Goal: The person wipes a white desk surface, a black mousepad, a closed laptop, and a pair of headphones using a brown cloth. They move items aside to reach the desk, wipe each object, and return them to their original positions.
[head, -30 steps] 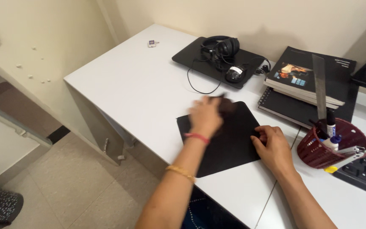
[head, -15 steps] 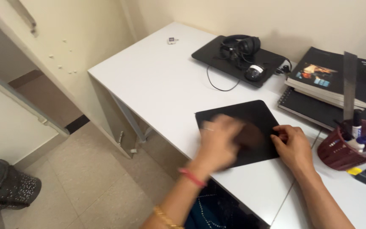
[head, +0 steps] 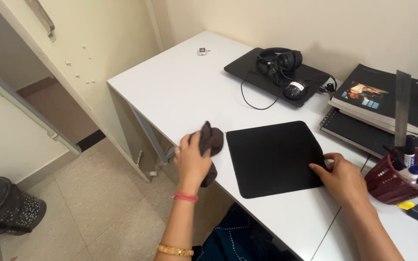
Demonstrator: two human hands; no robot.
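Wiping under way at the near edge of the white counter [head: 180, 92] — left hand [head: 193, 162] clenched on a brown cloth [head: 211, 141] just left of the black mat [head: 274, 157], right hand [head: 344, 178] with fingers spread flat on the mat's right edge — next calling for a pass across the mat, by the look of it.
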